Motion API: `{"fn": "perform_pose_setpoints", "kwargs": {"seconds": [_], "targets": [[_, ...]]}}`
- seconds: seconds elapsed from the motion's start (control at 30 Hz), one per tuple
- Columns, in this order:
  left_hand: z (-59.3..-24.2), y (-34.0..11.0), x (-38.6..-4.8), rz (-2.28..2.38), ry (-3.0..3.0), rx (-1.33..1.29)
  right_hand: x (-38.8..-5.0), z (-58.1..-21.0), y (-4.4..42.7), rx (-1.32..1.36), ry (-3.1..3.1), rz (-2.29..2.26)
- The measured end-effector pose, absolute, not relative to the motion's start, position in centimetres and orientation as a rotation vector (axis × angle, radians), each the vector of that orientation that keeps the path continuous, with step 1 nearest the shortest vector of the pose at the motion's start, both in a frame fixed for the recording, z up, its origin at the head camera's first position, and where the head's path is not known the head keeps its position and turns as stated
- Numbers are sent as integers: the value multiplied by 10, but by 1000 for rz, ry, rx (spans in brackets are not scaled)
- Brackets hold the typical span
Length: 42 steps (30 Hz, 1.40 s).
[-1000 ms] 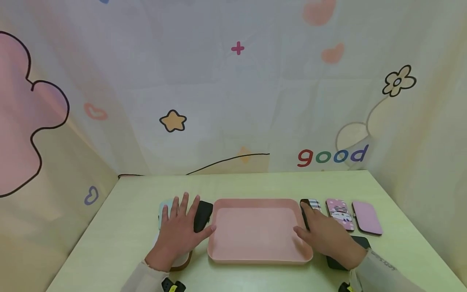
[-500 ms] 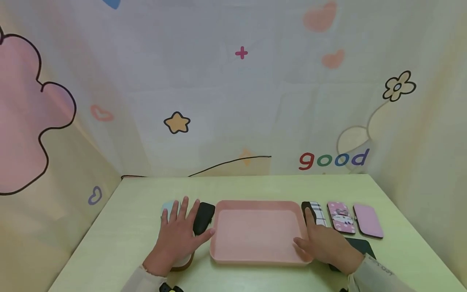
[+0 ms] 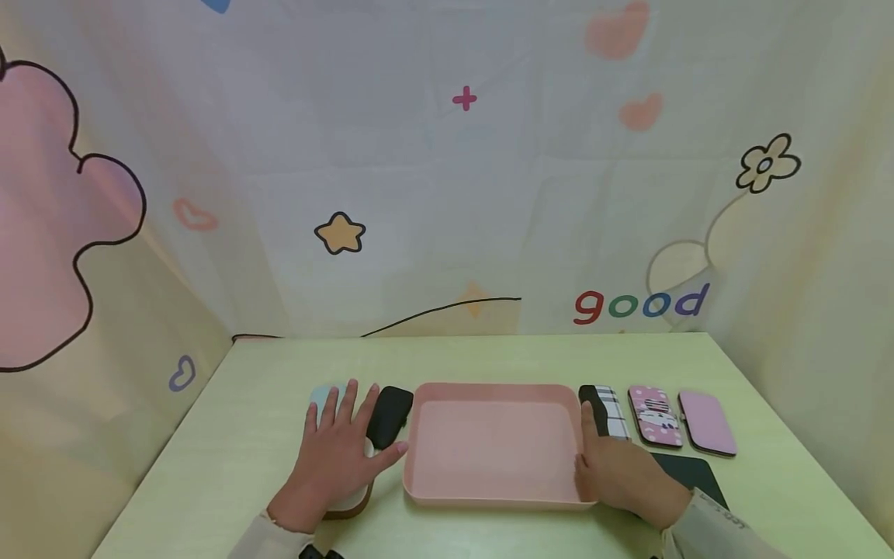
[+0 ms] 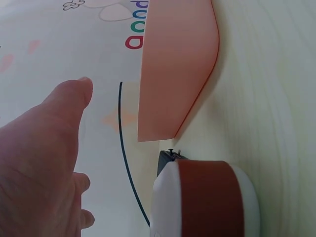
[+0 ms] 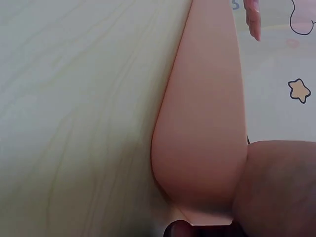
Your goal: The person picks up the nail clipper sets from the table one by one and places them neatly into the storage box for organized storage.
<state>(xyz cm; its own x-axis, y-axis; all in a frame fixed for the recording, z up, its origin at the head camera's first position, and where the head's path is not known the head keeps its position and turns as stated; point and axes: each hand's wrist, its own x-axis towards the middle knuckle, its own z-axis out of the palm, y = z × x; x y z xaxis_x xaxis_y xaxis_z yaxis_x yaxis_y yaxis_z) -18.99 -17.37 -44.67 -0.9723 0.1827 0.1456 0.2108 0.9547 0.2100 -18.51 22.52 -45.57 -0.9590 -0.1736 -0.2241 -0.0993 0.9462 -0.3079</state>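
Observation:
My left hand (image 3: 334,458) is spread with straight fingers above several small flat cases and holds none of them. Under and beside it lie a light blue case (image 3: 323,396), a black case (image 3: 391,415) and a white case with a brown edge (image 4: 210,197), partly hidden by the hand. Between my hands sits a shallow pink tray (image 3: 492,394). With my right hand (image 3: 625,475) I grip its right rim, thumb on the inner side and a fingertip (image 5: 178,229) low on the outer side. My right index finger points forward along the rim.
Right of the tray lie a plaid case with a black band (image 3: 613,411), a pink patterned case (image 3: 654,415) and a plain pink case (image 3: 707,423). A dark case (image 3: 691,473) is partly behind my right wrist. A printed curtain (image 3: 419,155) closes off the table's back.
My right thumb and fingers have drawn in on the tray's right rim, and that hand has shifted slightly toward me, showing more of the plaid case. My left hand stays nearly still.

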Motion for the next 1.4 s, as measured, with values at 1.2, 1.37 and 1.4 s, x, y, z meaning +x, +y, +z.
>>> {"fn": "perform_pose_setpoints", "kwargs": {"seconds": [1.2, 1.37, 1.4], "targets": [[-460, -234, -172, -398, -3104, -596, -189, -457, 222, -298, 2855, -376], [-458, -241, -171, -438, -3102, -709, -189, -457, 221, -297, 2851, -370], [-457, -242, -170, -448, -3101, -732, -189, -457, 221, -300, 2849, -370]]}}
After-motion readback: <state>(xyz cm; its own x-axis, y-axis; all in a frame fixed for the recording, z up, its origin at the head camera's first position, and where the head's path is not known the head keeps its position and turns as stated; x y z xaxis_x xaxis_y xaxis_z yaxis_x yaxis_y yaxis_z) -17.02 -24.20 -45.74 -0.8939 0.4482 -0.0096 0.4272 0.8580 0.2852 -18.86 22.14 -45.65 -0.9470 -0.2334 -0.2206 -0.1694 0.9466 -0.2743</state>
